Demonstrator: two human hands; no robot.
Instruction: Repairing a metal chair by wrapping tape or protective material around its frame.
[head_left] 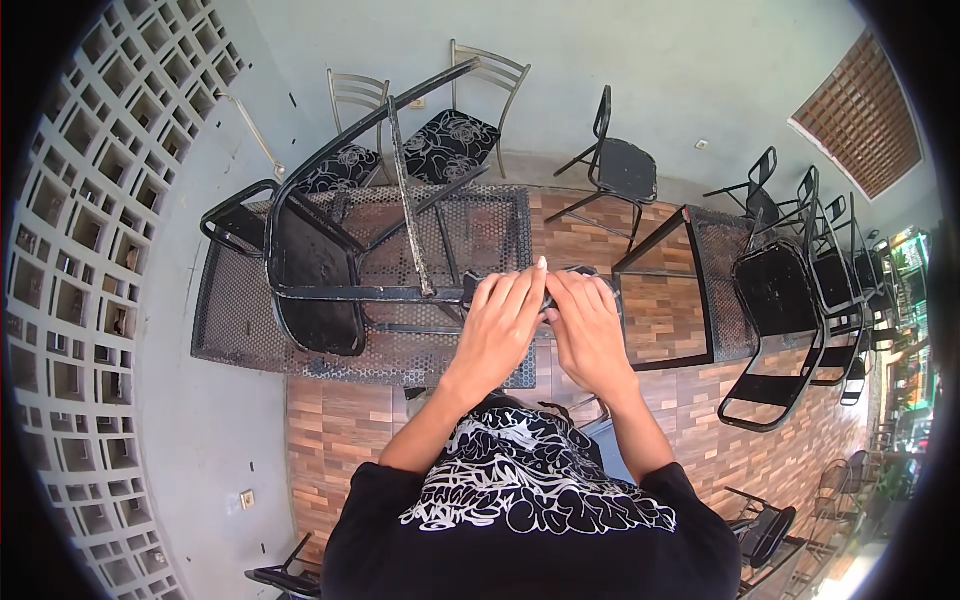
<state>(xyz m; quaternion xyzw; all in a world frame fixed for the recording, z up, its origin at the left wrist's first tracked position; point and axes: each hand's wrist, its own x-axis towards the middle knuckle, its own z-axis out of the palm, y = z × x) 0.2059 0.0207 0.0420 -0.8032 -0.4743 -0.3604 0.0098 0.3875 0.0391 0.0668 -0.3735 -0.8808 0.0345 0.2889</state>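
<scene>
Head view: tipped chair [318,262] already lies over the mesh table [225,325], left of my left hand [500,325]
My right hand [590,330] meets it, fingers bent; I can't tell their grip or how much work remains

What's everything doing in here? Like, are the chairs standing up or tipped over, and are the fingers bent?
Left hand: fingers bent; grip hidden
Right hand: fingers bent, close beside the left hand; grip hidden
Mesh table: top facing up, worn
Scuffed chair: tipped over, on the mesh table
Left patterned chair: upright
Right patterned chair: upright
Plain black chair: upright
</scene>
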